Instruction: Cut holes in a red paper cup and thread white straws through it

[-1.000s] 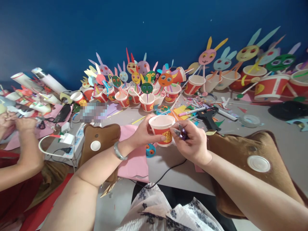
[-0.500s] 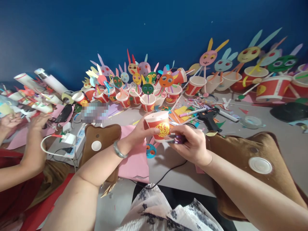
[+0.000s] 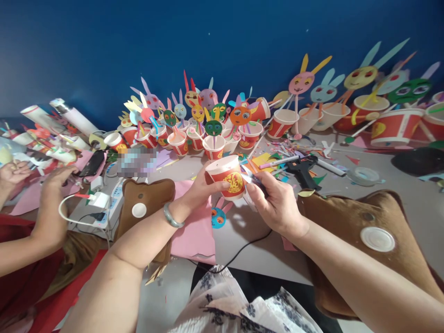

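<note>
A red and white paper cup [image 3: 222,174] with a yellow emblem is gripped by my left hand [image 3: 201,187], its mouth tilted up. My right hand [image 3: 279,203] is closed around scissors [image 3: 251,176], whose blades meet the cup's right side near the rim; their handles are mostly hidden by my fingers. Below the cup, a blue paper rabbit face [image 3: 218,218] with pink ears lies on the table beside pink paper [image 3: 190,226].
Decorated cups [image 3: 213,147] with paper rabbit heads line the back. A black glue gun [image 3: 305,172] and paper scraps lie to the right. Brown cushions [image 3: 350,222] flank my arms. At left are a power strip [image 3: 113,206] and another person's hand [image 3: 57,178].
My right hand has turned, and the scissors have swung up from beneath the cup to its right side near the rim. The cup has shifted slightly left and tilted.
</note>
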`<move>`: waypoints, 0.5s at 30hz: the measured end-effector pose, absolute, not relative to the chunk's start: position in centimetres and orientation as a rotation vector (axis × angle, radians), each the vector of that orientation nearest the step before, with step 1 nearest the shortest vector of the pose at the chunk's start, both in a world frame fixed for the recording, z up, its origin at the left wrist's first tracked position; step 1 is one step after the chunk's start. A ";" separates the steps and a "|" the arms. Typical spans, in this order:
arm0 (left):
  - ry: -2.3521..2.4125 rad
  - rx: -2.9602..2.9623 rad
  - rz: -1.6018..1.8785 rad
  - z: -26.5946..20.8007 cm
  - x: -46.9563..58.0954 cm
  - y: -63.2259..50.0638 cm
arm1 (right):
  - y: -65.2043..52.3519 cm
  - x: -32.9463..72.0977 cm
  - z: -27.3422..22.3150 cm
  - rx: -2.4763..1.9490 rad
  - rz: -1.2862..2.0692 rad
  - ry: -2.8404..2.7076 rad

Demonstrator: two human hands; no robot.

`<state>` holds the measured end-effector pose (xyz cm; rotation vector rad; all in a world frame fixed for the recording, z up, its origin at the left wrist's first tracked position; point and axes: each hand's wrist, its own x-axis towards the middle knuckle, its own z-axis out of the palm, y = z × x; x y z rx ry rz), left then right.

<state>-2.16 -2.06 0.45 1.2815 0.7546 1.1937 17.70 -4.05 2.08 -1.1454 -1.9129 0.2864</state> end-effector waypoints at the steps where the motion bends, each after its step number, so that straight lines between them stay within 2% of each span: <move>1: 0.744 1.244 1.199 0.3 -2.2 -2.1 | -4.1 17.7 2.1 -1.153 0.265 -1.920; 15: 0.845 1.393 1.365 -0.6 -2.2 -1.8 | -4.5 17.4 2.3 -1.198 0.229 -1.995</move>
